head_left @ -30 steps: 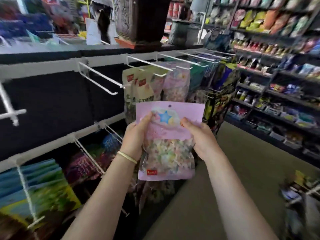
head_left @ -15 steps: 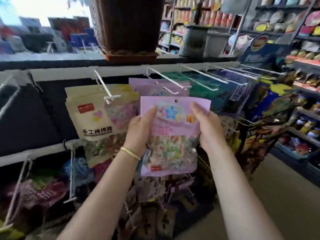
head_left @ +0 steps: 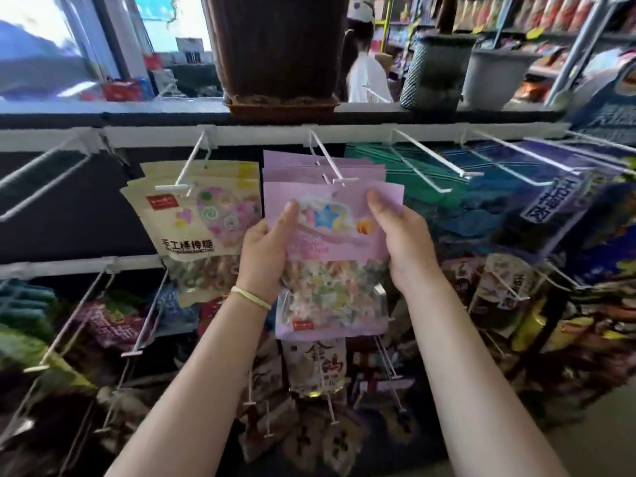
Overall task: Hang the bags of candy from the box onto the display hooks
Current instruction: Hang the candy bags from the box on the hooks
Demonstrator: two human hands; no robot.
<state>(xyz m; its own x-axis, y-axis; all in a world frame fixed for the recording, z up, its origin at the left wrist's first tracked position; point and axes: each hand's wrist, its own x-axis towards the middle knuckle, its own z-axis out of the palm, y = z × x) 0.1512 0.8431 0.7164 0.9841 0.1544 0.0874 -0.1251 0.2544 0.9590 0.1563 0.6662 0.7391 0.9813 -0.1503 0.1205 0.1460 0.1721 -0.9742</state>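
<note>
At the centre of the frame, the left hand (head_left: 265, 249) and the right hand (head_left: 406, 246) together hold a pink plastic candy bag with a blue star print and a clear lower window (head_left: 332, 263). Each hand grips one side edge, thumb on the front face and the remaining fingers curled behind the bag. The bag's header sits just below the T-shaped tip of the white wire display hook (head_left: 339, 177), and the small hang hole (head_left: 334, 193) near the top edge is close to the tip but not yet threaded over it. Several matching pink bags (head_left: 323, 166) already hang on that hook, behind the held one. To the left, cream-coloured candy bags with a heart design (head_left: 203, 215) hang on a neighbouring white hook (head_left: 182, 180). The supply box is not visible. Judged risks: the hole is small, so a slight sideways offset would drive the tip against the header and crease or tear it; the wide T-bar may snag the hole edge if the bag is pushed on square rather than tilted; releasing either side early could let the bag swing, slip off and drop.
</note>
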